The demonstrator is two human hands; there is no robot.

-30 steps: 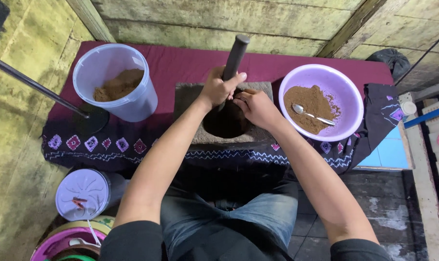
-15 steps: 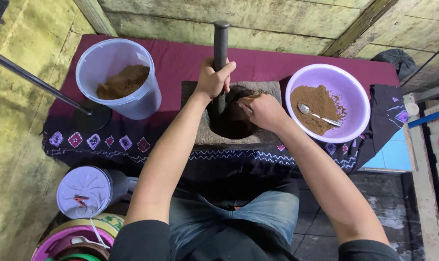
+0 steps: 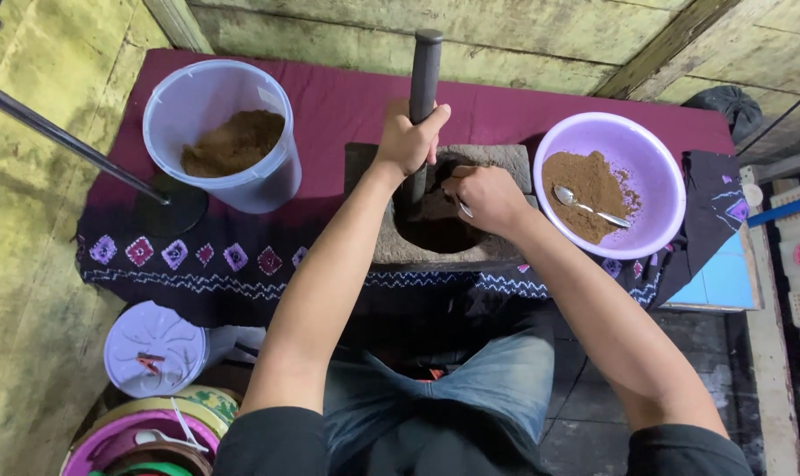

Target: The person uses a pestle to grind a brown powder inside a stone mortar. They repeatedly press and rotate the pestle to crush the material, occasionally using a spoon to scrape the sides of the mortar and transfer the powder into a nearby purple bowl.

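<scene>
My left hand [image 3: 410,138] grips a dark pestle [image 3: 424,70] that stands upright in a square stone mortar [image 3: 391,251]. My right hand [image 3: 486,197] reaches into the mortar's hollow and holds a small metal spoon [image 3: 462,208] just over the brown powder inside. Right of the mortar sits a purple bowl [image 3: 655,167] with brown powder and a second spoon [image 3: 590,207] lying in it. A clear plastic bucket [image 3: 215,132] with brown powder stands to the left.
Everything rests on a maroon patterned cloth [image 3: 329,106]. A metal rod [image 3: 65,137] slants in from the left. A white lid [image 3: 153,348] and stacked coloured bowls [image 3: 144,436] lie at lower left. A wooden wall runs behind.
The pestle has stayed upright in my left hand since half a second ago, after tilting right before. My right hand has dipped deeper into the mortar.
</scene>
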